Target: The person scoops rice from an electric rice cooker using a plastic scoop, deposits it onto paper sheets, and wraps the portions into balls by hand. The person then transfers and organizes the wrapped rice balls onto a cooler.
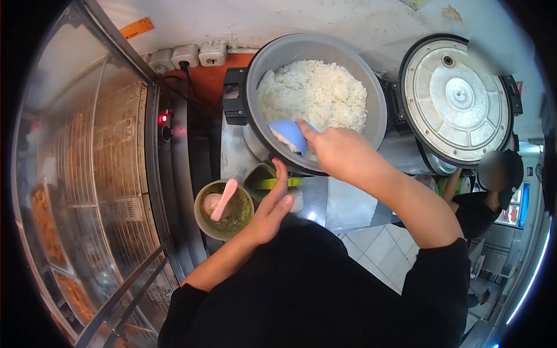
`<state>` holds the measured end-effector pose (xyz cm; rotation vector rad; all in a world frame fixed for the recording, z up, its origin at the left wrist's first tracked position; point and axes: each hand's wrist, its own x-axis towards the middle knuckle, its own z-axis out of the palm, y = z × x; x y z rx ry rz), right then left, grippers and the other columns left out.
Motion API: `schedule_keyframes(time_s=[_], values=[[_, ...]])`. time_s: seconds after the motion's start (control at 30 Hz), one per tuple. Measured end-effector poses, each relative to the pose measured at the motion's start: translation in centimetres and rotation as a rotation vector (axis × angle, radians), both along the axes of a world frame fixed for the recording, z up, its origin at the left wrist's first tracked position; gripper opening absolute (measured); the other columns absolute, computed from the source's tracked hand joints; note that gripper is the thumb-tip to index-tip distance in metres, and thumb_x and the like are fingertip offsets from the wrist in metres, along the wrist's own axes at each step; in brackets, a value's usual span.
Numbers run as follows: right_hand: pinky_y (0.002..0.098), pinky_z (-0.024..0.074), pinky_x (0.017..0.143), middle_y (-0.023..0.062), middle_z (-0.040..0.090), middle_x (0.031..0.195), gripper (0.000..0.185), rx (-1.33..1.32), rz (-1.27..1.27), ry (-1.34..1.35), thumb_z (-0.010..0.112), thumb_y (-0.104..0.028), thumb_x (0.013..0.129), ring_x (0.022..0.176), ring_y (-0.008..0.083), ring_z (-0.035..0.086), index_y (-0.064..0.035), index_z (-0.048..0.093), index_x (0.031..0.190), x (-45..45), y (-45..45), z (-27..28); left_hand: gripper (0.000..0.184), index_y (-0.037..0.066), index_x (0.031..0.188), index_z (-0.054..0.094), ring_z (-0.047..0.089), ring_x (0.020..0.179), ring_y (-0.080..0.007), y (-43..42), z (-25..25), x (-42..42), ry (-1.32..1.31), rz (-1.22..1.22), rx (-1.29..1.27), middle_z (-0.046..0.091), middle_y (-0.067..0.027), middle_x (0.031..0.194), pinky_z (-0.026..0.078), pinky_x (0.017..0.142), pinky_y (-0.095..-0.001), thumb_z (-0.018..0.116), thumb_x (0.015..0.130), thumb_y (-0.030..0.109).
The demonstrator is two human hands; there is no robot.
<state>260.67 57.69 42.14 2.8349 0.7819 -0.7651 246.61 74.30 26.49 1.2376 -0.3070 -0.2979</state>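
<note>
My right hand [331,149] grips a small blue bowl [290,133], tilted just inside the near rim of a large rice cooker [376,116]. White rice [319,93] fills much of the cooker's pot, and some rice shows at the bowl's edge. Below the cooker's near side, my left hand [271,211] is open with its fingers stretched out, holding nothing. Whether its fingertips touch the cooker I cannot tell. Beside that hand stands a round pot [201,223] with green paste inside and a pink spoon [225,198] resting in it.
A green container [258,174] with a lime-green handle [278,183] sits behind my left hand. The cooker's lid [458,98] hangs open at right. A glass-fronted cabinet [104,145] with wire racks borders the left. Another person [478,211] in dark clothing stands far right.
</note>
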Motion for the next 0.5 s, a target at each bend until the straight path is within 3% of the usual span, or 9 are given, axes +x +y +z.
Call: schedule_keyframes(time_s=[0.13,0.2,0.23,0.27,0.3,0.33,0.4,0.47,0.5], values=[[0.0494,0.0591,0.074,0.0237,0.074,0.09,0.047,0.092,0.06,0.038,0.056,-0.008,0.097,0.081,0.0421,0.073,-0.0081,0.06,0.144,1.5,-5.1,1.6,0.077,-0.009,0.164,0.002,-0.011,0.162,-0.0274,0.8,0.0,0.2,0.039,-0.01,0.011,-0.009,-0.0214,0.176,0.0,0.13,-0.041,0.043,0.112,0.031],[0.0407,0.0555,0.059,0.0192,0.072,0.082,0.035,0.417,-0.105,0.263,0.055,-0.014,0.104,0.065,0.0308,0.071,-0.0093,0.063,0.137,2.8,-9.4,0.9,0.076,-0.008,0.165,0.006,-0.008,0.162,-0.0271,1.9,1.2,0.4,0.064,-0.039,-0.009,-0.006,-0.021,0.176,0.004,0.13,-0.0415,0.046,0.112,0.029],[0.0407,0.0555,0.059,0.0192,0.072,0.082,0.035,0.416,-0.12,0.25,0.055,-0.014,0.104,0.065,0.0308,0.071,-0.0093,0.063,0.137,2.1,-11.1,0.8,0.07,-0.005,0.164,0.018,0.006,0.162,-0.0276,2.9,2.7,0.7,0.124,-0.06,0.127,0.001,-0.0204,0.176,0.014,0.129,-0.0404,0.05,0.111,0.026],[0.0353,0.0508,0.054,0.0153,0.07,0.079,0.029,0.531,-0.362,0.403,0.053,-0.018,0.107,0.059,0.0234,0.064,-0.0086,0.064,0.132,1.2,-12.8,0.8,0.065,-0.003,0.163,0.029,0.02,0.161,-0.028,3.7,3.5,1.1,0.179,-0.079,0.26,0.009,-0.0197,0.176,0.024,0.127,-0.0392,0.054,0.109,0.023],[0.0299,0.046,0.049,0.0114,0.067,0.075,0.026,0.644,-0.606,0.557,0.051,-0.022,0.109,0.052,0.0159,0.058,-0.0079,0.064,0.127,0.0,-14.1,0.7,0.043,0.001,0.146,0.057,0.054,0.138,-0.0221,4.2,3.4,1.2,0.121,-0.01,0.408,0.049,-0.0178,0.16,0.045,0.112,-0.0342,0.059,0.107,0.019],[0.0244,0.0384,0.045,0.006,0.06,0.072,0.026,0.848,-0.742,0.549,0.047,-0.022,0.111,0.047,0.0081,0.046,-0.0083,0.064,0.125,-2.4,-15.0,0.6,0.025,0.001,0.12,0.068,0.067,0.103,-0.0164,4.3,6.0,1.7,0.144,-0.038,0.673,0.074,-0.0117,0.118,0.053,0.09,-0.0333,0.06,0.107,0.021],[0.0256,0.0381,0.044,0.008,0.061,0.072,0.029,1.143,-0.946,0.518,0.045,-0.023,0.11,0.045,0.0101,0.047,-0.002,0.064,0.113,-6.8,-16.9,-0.3,0.025,0.0,0.103,0.067,0.068,0.083,-0.0237,2.4,4.9,1.5,0.173,-0.136,0.682,0.071,-0.0131,0.085,0.052,0.077,-0.039,0.059,0.105,0.023],[0.0258,0.0375,0.044,0.0089,0.062,0.072,0.031,1.249,-0.996,0.573,0.044,-0.024,0.109,0.045,0.0104,0.047,0.0001,0.063,0.106,-10.1,-20.8,-2.7,0.028,-0.001,0.099,0.065,0.068,0.079,-0.0371,-1.7,4.5,1.3,0.068,-0.364,0.684,0.069,-0.0219,0.085,0.053,0.076,-0.0458,0.056,0.104,0.024],[0.026,0.0369,0.043,0.0098,0.062,0.073,0.034,1.361,-1.019,0.626,0.043,-0.024,0.107,0.045,0.0107,0.047,0.0022,0.062,0.099,-12.5,-23.0,-4.3,0.029,-0.002,0.099,0.065,0.067,0.088,-0.0459,-4.5,3.7,0.9,-0.049,-0.496,0.777,0.069,-0.0261,0.091,0.052,0.081,-0.0504,0.053,0.104,0.025]])
